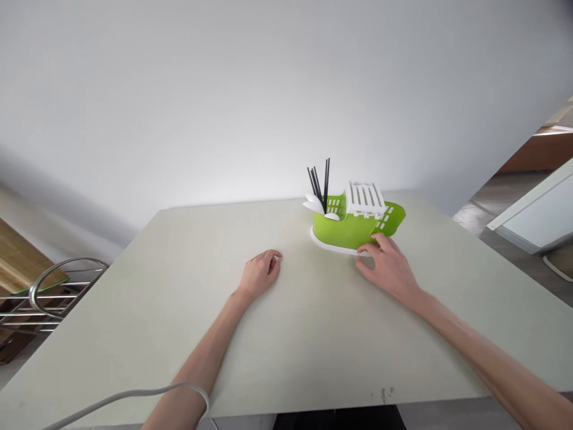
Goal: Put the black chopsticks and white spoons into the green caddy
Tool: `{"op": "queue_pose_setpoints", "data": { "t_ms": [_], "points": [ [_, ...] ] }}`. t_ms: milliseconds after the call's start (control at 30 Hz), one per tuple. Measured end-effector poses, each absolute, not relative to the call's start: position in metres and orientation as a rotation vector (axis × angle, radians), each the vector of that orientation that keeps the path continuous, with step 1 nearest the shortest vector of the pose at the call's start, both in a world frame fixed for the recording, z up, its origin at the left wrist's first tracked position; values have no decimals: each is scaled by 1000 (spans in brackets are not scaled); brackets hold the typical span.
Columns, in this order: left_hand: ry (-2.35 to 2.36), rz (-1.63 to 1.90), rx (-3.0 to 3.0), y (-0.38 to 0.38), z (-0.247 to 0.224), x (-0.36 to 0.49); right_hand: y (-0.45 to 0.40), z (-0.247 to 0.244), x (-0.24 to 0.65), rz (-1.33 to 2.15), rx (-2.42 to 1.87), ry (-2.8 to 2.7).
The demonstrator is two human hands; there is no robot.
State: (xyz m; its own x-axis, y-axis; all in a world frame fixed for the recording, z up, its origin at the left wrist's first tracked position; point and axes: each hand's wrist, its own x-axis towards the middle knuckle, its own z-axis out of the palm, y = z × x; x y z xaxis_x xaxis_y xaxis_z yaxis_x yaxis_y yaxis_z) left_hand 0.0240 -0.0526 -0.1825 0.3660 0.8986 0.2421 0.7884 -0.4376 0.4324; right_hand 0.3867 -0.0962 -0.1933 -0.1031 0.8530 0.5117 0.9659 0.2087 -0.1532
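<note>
A green, ship-shaped cutlery holder (344,232) with a white base stands upright toward the back right of the table. Black chopsticks (325,185) and white spoons (316,204) rise from its left end, and a slotted white rack (366,199) tops its middle. My right hand (388,266) is at the holder's front right, its fingers curled against the lower side and white rim, thumb just in front. Left of the holder, and apart from it, my left hand (261,273) rests on the table with fingers curled in. Something small and white shows by its thumb, too little to name.
The pale table (201,251) reaches back to a plain wall (233,101). A metal rack (49,298) with a wooden board (24,257) stands beyond the left edge. A grey cable (134,393) crosses my left forearm. A white panel (537,209) is at right.
</note>
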Motion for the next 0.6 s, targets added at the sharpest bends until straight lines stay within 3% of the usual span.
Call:
{"op": "queue_pose_setpoints", "data": {
  "t_ms": [333,600],
  "points": [
    [1444,972,1965,-48,-176,24,-138,-182,319,-228,-1499,-2054],
    [1511,1076,1776,-43,-176,23,-162,-176,324,-45,-1475,-2120]
  ]
}}
